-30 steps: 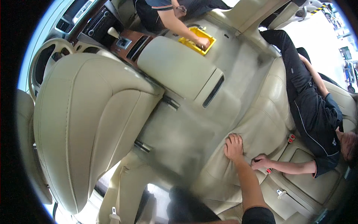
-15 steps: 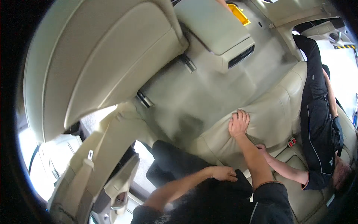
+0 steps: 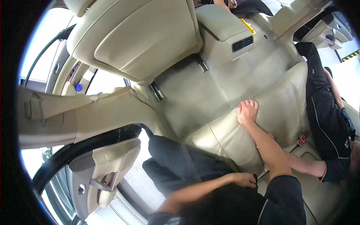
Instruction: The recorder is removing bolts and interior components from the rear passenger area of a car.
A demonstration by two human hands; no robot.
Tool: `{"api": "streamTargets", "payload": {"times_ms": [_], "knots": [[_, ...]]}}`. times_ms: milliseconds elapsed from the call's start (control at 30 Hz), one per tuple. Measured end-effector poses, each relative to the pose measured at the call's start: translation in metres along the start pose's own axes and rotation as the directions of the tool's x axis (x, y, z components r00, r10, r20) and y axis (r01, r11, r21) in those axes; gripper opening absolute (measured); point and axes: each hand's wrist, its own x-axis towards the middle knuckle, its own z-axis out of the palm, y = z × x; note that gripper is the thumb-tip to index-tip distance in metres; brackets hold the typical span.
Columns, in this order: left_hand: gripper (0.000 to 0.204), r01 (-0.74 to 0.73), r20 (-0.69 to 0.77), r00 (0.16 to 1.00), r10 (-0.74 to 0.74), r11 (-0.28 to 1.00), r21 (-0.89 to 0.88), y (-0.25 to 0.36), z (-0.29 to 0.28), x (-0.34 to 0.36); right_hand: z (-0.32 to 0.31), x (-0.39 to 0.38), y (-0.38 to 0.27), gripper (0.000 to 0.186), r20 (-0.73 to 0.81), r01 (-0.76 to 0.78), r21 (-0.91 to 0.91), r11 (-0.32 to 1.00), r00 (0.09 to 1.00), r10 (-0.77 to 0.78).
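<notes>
A beige leather rear seat cushion (image 3: 279,108) lies crosswise inside a car. My right hand (image 3: 248,111) is on its front edge, with the fingers bent over that edge and their tips out of sight. Close to my body, my left hand (image 3: 244,180) is curled closed beside my black clothing. Something dark shows at its fingers, but I cannot make out what it is. Along the cushion's rear side, a co-worker's bare forearm (image 3: 305,165) reaches in from the right; my right arm hides most of that person's hand. A red buckle (image 3: 301,140) stands behind the cushion.
A front seat back (image 3: 146,41) and the centre console (image 3: 221,28) stand ahead of the grey floor (image 3: 202,93). The door pillar (image 3: 112,108) and an open rear door (image 3: 108,168) are at left. The co-worker (image 3: 322,97) leans in at right. Another person (image 3: 251,6) is beyond the console.
My view has turned, bringing more of the left door opening into sight. My right hand stays at the cushion's front edge, and my left hand stays curled near my body.
</notes>
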Motion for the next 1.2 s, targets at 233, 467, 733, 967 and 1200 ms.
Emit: {"api": "streamTargets", "payload": {"times_ms": [233,467,733,967,1200], "knots": [[0.038,-0.037,-0.532,0.781,-0.327,0.827,-0.562,-0.029,-0.002,-0.071,-0.005,-0.005,0.003,0.027,0.003,-0.002,-0.095,0.996,1.000,0.003],[0.032,0.095,-0.577,0.599,-0.555,0.765,-0.637,-0.028,0.003,-0.053,-0.006,-0.007,-0.004,0.032,0.092,-0.007,-0.154,0.988,0.996,0.021],[0.033,-0.057,-0.712,0.489,-0.504,0.796,-0.602,-0.044,0.004,-0.048,-0.004,-0.004,-0.005,0.033,0.085,-0.008,-0.137,0.990,0.996,0.020],[0.037,-0.015,-0.688,0.564,-0.456,0.828,-0.561,-0.044,-0.004,-0.044,-0.007,0.000,0.002,0.030,0.055,-0.009,-0.171,0.985,0.998,0.019],[0.040,0.065,-0.750,0.553,-0.363,0.916,-0.396,-0.068,0.006,-0.045,-0.010,-0.008,-0.007,0.029,0.052,0.037,-0.267,0.963,0.998,-0.023]]}}
